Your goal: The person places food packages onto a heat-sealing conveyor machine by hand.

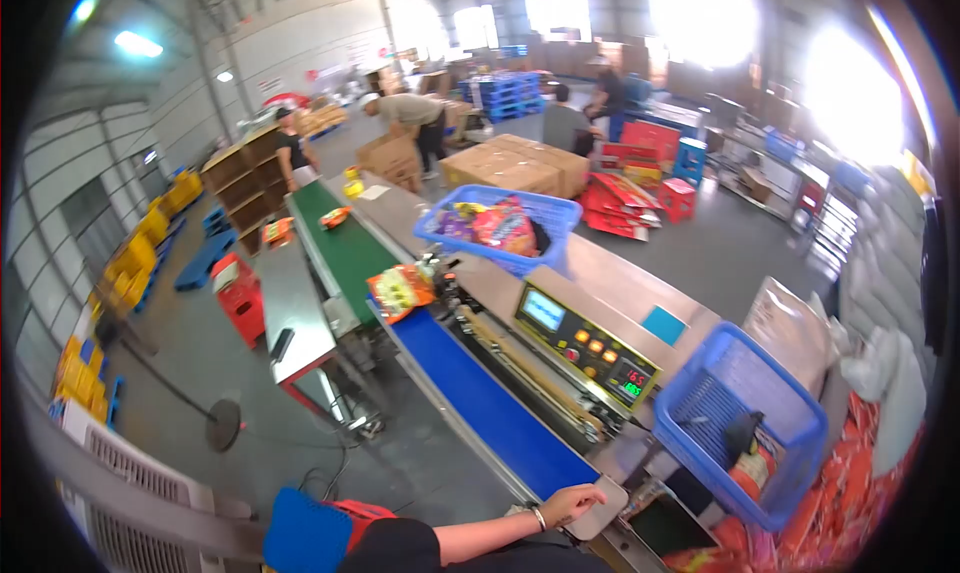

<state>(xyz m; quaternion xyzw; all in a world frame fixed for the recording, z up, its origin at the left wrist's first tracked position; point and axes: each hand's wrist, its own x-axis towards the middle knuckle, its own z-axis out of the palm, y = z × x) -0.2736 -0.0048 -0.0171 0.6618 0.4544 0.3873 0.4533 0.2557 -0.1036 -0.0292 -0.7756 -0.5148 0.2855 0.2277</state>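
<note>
My left hand (574,505), with a bracelet at the wrist, reaches in from the bottom. It is over the grey end plate (600,511) at the near end of the blue conveyor belt (500,413). Its fingers are loosely bent, and no object shows in them. My right hand is out of view. Farther up the belt lies an orange snack bag (400,291) with a yellow-green middle. Beside the belt stands the sealing machine's control panel (585,345), its display and buttons lit. A blue basket (690,398) to the right of my hand holds a red-and-white packet (755,470) and something dark.
Another blue basket (550,213) of bright bags stands beyond the panel. A green belt (345,258) carries one more orange bag (334,217). Left is a metal side table (292,308); red packaging (850,483) piles up at right. Several people work among cartons (515,166) behind.
</note>
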